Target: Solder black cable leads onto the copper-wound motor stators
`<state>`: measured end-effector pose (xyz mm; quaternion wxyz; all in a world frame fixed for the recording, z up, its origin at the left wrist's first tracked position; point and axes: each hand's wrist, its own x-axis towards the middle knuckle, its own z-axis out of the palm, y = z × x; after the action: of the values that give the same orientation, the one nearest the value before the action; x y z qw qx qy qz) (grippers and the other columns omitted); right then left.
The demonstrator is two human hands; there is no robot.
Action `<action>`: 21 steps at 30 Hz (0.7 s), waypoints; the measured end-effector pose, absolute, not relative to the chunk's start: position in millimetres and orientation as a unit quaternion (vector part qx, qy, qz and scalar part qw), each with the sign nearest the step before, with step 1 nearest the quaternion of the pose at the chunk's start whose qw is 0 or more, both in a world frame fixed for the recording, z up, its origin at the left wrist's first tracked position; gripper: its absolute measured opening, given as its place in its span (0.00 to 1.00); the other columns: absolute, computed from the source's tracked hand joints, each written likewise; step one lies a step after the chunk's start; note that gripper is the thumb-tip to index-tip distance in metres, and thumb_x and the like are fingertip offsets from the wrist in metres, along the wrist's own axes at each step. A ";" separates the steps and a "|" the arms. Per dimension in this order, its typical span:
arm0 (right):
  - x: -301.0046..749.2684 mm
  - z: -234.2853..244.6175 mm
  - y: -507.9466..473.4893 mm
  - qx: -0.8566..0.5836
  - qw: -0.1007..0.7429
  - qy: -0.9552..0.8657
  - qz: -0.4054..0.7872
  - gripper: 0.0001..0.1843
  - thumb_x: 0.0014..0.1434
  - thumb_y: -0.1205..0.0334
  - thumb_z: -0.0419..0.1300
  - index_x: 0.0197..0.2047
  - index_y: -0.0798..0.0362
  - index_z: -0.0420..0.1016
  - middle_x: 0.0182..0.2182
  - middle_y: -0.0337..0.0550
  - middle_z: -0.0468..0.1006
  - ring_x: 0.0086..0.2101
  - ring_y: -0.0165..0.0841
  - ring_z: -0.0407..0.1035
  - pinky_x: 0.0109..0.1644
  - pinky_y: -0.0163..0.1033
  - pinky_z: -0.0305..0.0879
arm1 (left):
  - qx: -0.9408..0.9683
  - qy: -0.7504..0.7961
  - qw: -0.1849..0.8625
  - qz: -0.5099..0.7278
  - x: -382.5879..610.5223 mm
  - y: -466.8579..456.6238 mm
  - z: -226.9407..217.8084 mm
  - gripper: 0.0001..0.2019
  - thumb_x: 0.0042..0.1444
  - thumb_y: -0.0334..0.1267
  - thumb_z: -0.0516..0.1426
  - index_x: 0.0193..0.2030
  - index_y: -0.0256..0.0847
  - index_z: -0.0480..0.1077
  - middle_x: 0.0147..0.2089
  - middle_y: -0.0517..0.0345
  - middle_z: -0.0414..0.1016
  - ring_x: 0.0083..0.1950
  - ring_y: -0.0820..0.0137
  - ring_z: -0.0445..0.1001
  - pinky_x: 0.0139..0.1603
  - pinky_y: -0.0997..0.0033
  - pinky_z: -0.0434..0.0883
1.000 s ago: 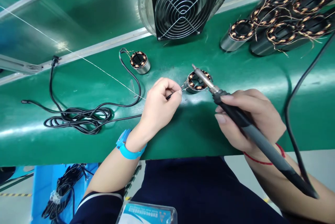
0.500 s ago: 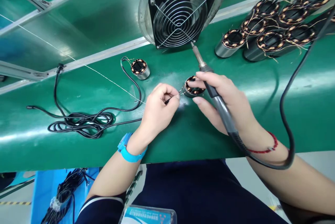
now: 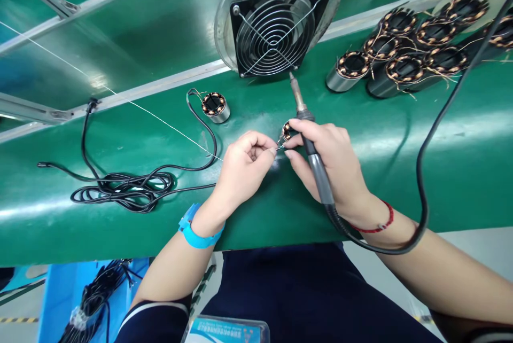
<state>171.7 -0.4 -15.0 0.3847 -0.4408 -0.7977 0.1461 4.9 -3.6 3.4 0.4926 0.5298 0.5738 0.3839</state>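
My left hand [image 3: 243, 166] is closed in a pinch on a thin wire lead at its fingertips, just left of a small copper-wound stator [image 3: 286, 130] on the green bench [image 3: 120, 134]. My right hand [image 3: 331, 164] grips a black-handled soldering iron [image 3: 308, 129] whose tip points up towards the fan. Its thumb and forefinger also pinch at the lead beside the stator, which it mostly hides. A fine solder wire [image 3: 120, 96] runs in from the upper left to my left hand.
A caged fan [image 3: 276, 28] stands behind the work. A second stator [image 3: 215, 106] with a black cable [image 3: 120, 188] lies to the left. Several wound stators [image 3: 409, 49] lie at the back right. The iron's cord [image 3: 433, 134] loops right. A blue bin [image 3: 80, 295] sits below.
My right hand has swung the iron's tip up and away from the stator towards the fan, and moved left so its fingers meet my left hand's at the lead.
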 end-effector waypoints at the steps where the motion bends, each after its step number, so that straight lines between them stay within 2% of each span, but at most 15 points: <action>1: 170.7 -14.9 -0.7 -0.439 0.383 -0.800 0.145 0.24 0.60 0.65 0.59 0.59 0.45 0.64 0.36 0.38 0.80 0.38 0.40 0.71 0.44 0.47 0.62 | 0.536 0.571 0.486 0.388 4.3 -3.9 3.4 0.05 0.52 0.26 0.56 0.29 0.39 0.70 0.25 0.65 0.66 0.22 0.80 0.62 0.23 0.79 0.61; 4: 168.8 -13.7 -2.1 -0.432 0.394 -0.799 0.145 0.24 0.61 0.66 0.58 0.60 0.45 0.62 0.36 0.38 0.80 0.38 0.38 0.71 0.45 0.47 0.62 | 0.577 0.549 0.433 0.422 2.4 -4.7 1.7 0.05 0.54 0.26 0.57 0.29 0.38 0.71 0.31 0.62 0.70 0.27 0.79 0.66 0.27 0.78 0.65; 9: 167.6 -12.1 -3.6 -0.427 0.405 -0.791 0.168 0.25 0.62 0.65 0.57 0.61 0.45 0.60 0.35 0.40 0.79 0.40 0.39 0.72 0.46 0.47 0.65 | 0.697 0.485 0.262 0.459 1.3 -6.2 -2.4 0.06 0.55 0.24 0.59 0.31 0.39 0.72 0.35 0.60 0.74 0.39 0.75 0.73 0.38 0.75 0.71; 12: 166.6 -12.1 -3.3 -0.426 0.414 -0.784 0.180 0.24 0.62 0.65 0.57 0.61 0.45 0.60 0.35 0.40 0.79 0.41 0.39 0.72 0.46 0.47 0.66 | 0.746 0.458 0.189 0.445 1.6 -7.0 -4.3 0.06 0.56 0.24 0.59 0.33 0.40 0.73 0.36 0.60 0.75 0.40 0.74 0.73 0.40 0.73 0.71; 16: 164.8 -12.7 -1.4 -0.429 0.440 -0.762 0.206 0.23 0.61 0.67 0.57 0.59 0.45 0.62 0.35 0.39 0.78 0.43 0.38 0.72 0.48 0.47 0.66 | 0.786 0.437 0.158 0.408 1.0 -7.1 -6.2 0.07 0.57 0.24 0.58 0.39 0.39 0.72 0.40 0.56 0.74 0.41 0.72 0.73 0.38 0.73 0.71; 21: 166.7 -14.2 3.0 -0.434 0.431 -0.760 0.219 0.22 0.60 0.68 0.57 0.58 0.46 0.64 0.36 0.39 0.79 0.44 0.37 0.73 0.50 0.47 0.67 | 0.791 0.437 0.116 0.412 0.5 -5.3 -7.7 0.08 0.58 0.22 0.54 0.36 0.38 0.69 0.36 0.57 0.72 0.39 0.73 0.72 0.40 0.73 0.70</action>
<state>166.7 3.0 -14.2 0.4310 -0.4345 -0.7599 0.2190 0.5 -5.3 -7.7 0.1155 0.7913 0.4368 0.4119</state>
